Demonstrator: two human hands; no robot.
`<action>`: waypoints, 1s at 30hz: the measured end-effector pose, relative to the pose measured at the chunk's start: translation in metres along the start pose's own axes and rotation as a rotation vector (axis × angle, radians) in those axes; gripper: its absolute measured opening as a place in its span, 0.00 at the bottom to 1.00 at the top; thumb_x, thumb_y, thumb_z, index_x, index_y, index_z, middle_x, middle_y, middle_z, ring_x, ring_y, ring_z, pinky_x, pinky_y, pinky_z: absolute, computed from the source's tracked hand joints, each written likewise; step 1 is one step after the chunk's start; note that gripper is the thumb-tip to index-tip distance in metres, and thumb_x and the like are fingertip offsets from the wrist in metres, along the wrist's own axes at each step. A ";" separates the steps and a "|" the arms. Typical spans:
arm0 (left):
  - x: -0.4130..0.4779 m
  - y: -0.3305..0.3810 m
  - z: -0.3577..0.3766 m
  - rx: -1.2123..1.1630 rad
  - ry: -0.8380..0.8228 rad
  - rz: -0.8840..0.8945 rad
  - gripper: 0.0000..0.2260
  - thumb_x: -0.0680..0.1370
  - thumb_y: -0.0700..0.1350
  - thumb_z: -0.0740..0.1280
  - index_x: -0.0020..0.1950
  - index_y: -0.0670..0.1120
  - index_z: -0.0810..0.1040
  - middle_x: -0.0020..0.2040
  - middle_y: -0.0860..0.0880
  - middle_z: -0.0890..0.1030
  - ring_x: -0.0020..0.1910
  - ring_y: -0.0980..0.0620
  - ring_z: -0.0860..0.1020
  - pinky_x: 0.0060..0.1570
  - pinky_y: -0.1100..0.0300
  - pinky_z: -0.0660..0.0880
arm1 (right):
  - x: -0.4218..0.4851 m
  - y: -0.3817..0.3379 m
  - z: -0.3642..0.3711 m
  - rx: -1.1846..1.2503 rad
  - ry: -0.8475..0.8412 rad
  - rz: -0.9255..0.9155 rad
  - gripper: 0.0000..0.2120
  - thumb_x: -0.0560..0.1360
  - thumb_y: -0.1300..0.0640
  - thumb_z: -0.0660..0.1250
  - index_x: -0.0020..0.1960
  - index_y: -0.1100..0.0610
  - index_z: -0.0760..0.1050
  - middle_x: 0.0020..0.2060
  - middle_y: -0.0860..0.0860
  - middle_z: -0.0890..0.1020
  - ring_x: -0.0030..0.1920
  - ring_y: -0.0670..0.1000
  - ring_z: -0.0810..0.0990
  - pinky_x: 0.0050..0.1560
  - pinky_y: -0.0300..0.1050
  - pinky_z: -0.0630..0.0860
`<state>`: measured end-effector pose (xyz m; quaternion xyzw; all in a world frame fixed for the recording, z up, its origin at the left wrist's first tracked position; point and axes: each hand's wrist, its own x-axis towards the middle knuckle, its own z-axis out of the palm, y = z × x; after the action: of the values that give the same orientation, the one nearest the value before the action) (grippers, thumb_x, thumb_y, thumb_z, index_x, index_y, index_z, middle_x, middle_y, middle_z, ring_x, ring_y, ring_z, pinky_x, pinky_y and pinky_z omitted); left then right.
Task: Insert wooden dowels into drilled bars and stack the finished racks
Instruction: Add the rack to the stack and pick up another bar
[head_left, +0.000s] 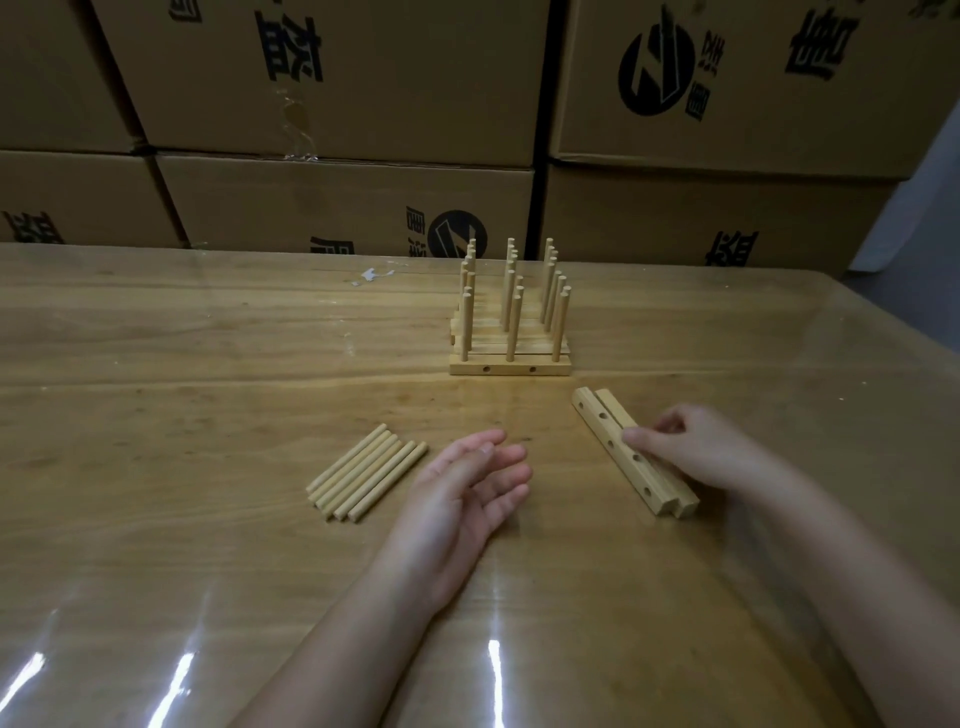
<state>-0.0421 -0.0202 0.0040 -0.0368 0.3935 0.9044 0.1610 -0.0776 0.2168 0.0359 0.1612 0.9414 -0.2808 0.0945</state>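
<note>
Nearest, the left hand (470, 488) lay palm-up, its grip apart and empty, beside loose dowels (366, 473) on the counter (208, 364). The right hand (691, 449) curled its grip onto the paired drilled bars (608, 447), thumb hidden. Farther back, stacked racks (511, 332) overlapped, rear rows indistinct.

Cannot see the right flank of the drilled bars (618, 452) beneath the right hand (696, 447). Cannot count the layers in the stacked racks (511, 332) — rear ones masked by the front dowels. Blurred at the fingertips of the left hand (457, 499). Too small to name: a pale scrap (371, 274) on the far tabletop (208, 338). Cut off by the edges — both forearms, the tabletop, the cardboard boxes (337, 78) and their print.
</note>
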 end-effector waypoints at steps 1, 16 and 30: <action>0.000 0.000 0.000 0.004 0.000 -0.001 0.15 0.69 0.40 0.66 0.54 0.39 0.77 0.40 0.42 0.84 0.36 0.50 0.83 0.35 0.60 0.80 | -0.008 0.003 0.002 -0.008 -0.002 0.006 0.28 0.71 0.38 0.67 0.63 0.56 0.72 0.57 0.52 0.76 0.52 0.50 0.75 0.52 0.47 0.74; 0.000 -0.001 0.000 0.044 -0.022 0.003 0.09 0.74 0.39 0.64 0.52 0.39 0.78 0.38 0.43 0.83 0.34 0.51 0.82 0.34 0.61 0.79 | -0.048 0.008 0.049 0.279 0.502 -0.057 0.16 0.68 0.45 0.73 0.49 0.50 0.70 0.38 0.40 0.72 0.37 0.41 0.71 0.30 0.38 0.64; -0.002 -0.003 -0.002 0.186 -0.096 0.030 0.17 0.68 0.43 0.70 0.56 0.42 0.77 0.42 0.45 0.84 0.39 0.52 0.82 0.38 0.63 0.78 | -0.076 -0.016 0.045 1.139 0.145 -0.200 0.13 0.69 0.45 0.67 0.47 0.53 0.79 0.32 0.47 0.82 0.24 0.41 0.70 0.23 0.33 0.66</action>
<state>-0.0394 -0.0204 0.0011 0.0275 0.4683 0.8669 0.1685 -0.0088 0.1598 0.0276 0.1159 0.6565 -0.7387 -0.0988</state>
